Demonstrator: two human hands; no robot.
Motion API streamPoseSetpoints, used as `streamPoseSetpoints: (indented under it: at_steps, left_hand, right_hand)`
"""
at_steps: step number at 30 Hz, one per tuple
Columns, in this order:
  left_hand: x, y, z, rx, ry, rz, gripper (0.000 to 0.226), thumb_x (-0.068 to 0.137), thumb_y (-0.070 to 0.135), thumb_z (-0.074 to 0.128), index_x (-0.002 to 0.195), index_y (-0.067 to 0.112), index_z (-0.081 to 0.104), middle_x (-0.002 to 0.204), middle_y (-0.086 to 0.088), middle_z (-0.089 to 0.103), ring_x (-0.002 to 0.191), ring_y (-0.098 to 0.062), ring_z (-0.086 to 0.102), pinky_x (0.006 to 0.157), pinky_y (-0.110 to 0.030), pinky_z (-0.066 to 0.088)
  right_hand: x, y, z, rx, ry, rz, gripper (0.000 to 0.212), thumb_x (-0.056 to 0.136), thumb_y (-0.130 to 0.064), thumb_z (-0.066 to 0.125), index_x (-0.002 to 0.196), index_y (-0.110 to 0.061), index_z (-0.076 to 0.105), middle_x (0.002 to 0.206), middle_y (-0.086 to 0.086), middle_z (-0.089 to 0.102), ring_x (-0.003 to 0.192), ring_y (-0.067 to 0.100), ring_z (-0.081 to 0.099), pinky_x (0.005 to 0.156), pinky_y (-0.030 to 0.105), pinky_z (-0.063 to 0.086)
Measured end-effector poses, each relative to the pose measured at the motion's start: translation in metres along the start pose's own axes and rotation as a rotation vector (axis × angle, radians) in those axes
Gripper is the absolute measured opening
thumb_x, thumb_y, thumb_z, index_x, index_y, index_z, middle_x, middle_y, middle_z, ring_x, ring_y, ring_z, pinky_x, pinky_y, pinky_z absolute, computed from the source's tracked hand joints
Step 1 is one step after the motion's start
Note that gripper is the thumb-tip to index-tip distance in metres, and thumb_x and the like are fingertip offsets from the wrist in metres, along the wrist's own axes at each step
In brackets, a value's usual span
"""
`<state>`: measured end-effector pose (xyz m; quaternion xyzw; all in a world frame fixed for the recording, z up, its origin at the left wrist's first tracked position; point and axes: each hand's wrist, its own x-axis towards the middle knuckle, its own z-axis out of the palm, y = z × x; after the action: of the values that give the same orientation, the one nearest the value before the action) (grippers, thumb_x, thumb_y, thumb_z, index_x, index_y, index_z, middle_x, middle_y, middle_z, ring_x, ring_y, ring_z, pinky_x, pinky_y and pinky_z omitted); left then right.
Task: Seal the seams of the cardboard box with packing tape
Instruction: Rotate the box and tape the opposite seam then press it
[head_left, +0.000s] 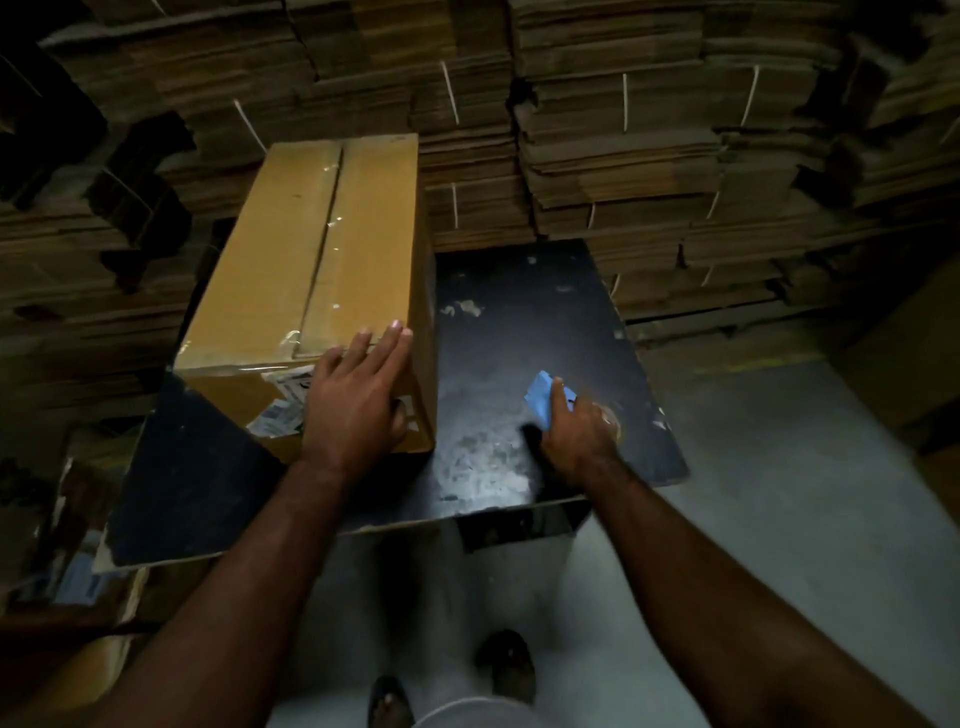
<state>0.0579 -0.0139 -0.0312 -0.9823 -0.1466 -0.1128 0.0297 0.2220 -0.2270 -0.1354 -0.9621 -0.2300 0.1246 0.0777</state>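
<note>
Left hand lies flat with straight fingers over the near right corner of the tall brown cardboard box, which stands in the centre-left of the frame on a scuffed black table, its top seam already glinting with clear tape. Right hand, at centre right above the table, curls round a blue tape dispenser holding a blurred roll. The box looks stiff and probably light, best steadied by pressing near corners or edges.
</note>
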Motion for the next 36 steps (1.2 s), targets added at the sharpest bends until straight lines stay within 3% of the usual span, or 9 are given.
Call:
streamPoseSetpoints:
  at_steps: [6,12,16,18,24,27,30,33,36]
  left_hand:
    - [-0.001,-0.004,0.007,0.003,0.025,-0.021,0.093,0.075,0.021,0.078,0.155,0.017,0.032,0.161,-0.002,0.03,0.145,-0.031,0.034,0.114,-0.053,0.03]
    - [-0.001,0.001,0.006,0.011,0.008,-0.042,0.093,0.078,0.023,0.075,0.157,0.019,0.026,0.163,0.0,0.025,0.148,-0.03,0.028,0.116,-0.055,0.025]
    - [-0.003,0.002,0.005,0.012,0.004,-0.041,0.095,0.078,0.023,0.073,0.158,0.018,0.023,0.164,-0.001,0.023,0.149,-0.031,0.026,0.117,-0.055,0.025]
    - [-0.005,0.002,0.005,0.009,-0.004,-0.026,0.098,0.075,0.025,0.072,0.158,0.016,0.021,0.165,-0.003,0.021,0.149,-0.032,0.024,0.117,-0.057,0.023]
    - [-0.02,-0.014,-0.012,-0.244,0.131,-0.091,0.093,0.07,0.026,0.063,0.155,0.011,0.028,0.16,-0.008,0.032,0.149,-0.026,0.026,0.12,-0.052,0.02]
    - [-0.032,-0.041,-0.026,-0.38,0.51,-0.285,0.058,0.073,0.017,0.063,0.13,0.006,0.059,0.128,-0.01,0.062,0.121,-0.025,0.053,0.106,-0.038,0.039]
    - [-0.052,-0.083,-0.028,-0.646,0.723,-0.766,0.014,0.083,0.018,0.062,0.094,0.013,0.069,0.088,-0.001,0.068,0.081,-0.016,0.061,0.076,-0.031,0.05]
    - [-0.068,-0.119,-0.03,-1.3,0.613,-1.275,0.018,0.094,0.024,0.058,0.082,0.014,0.067,0.069,0.0,0.064,0.056,-0.015,0.053,0.049,-0.029,0.044]
    - [-0.076,-0.134,-0.031,-1.6,0.305,-1.424,0.032,0.099,0.036,0.055,0.091,0.01,0.071,0.07,-0.001,0.065,0.05,-0.013,0.05,0.047,-0.026,0.038]
  right_hand:
    - [-0.001,0.001,0.056,-0.135,-0.105,0.106,0.062,0.104,-0.021,0.034,0.157,-0.017,0.003,0.151,0.022,0.031,0.134,0.033,0.037,0.099,0.048,0.042]
    - [0.0,0.003,0.059,0.163,-0.044,0.032,0.07,0.098,-0.057,0.001,0.151,-0.019,0.029,0.148,0.018,0.038,0.134,0.039,0.033,0.109,0.055,0.023]
    - [-0.004,-0.007,0.022,-0.074,-0.161,0.05,0.064,0.095,-0.031,0.047,0.152,-0.015,0.023,0.139,0.017,0.048,0.125,0.033,0.048,0.098,0.044,0.043]
    - [-0.005,-0.02,-0.003,-0.093,-0.124,0.003,0.058,0.088,-0.028,0.056,0.143,-0.019,0.04,0.134,0.011,0.054,0.121,0.031,0.053,0.095,0.041,0.044]
    - [0.001,-0.09,-0.084,0.472,0.302,-0.296,0.037,0.082,-0.036,0.056,0.114,-0.023,0.067,0.109,0.007,0.068,0.101,0.03,0.065,0.088,0.043,0.053]
    - [-0.008,-0.135,-0.116,0.627,0.46,-0.499,0.021,0.083,-0.027,0.06,0.102,-0.021,0.069,0.095,0.002,0.067,0.082,0.019,0.066,0.078,0.036,0.055]
    - [-0.025,-0.186,-0.129,0.679,0.452,-0.64,0.02,0.083,-0.023,0.062,0.101,-0.019,0.07,0.095,-0.001,0.067,0.08,0.014,0.064,0.076,0.03,0.052]
    - [-0.041,-0.237,-0.12,0.597,0.401,-0.758,0.022,0.083,-0.02,0.064,0.103,-0.016,0.071,0.096,0.001,0.066,0.084,0.015,0.062,0.078,0.027,0.047]
    - [-0.049,-0.282,-0.109,0.462,0.333,-0.808,0.024,0.087,-0.019,0.065,0.109,-0.014,0.071,0.104,0.004,0.067,0.096,0.019,0.061,0.083,0.027,0.043]
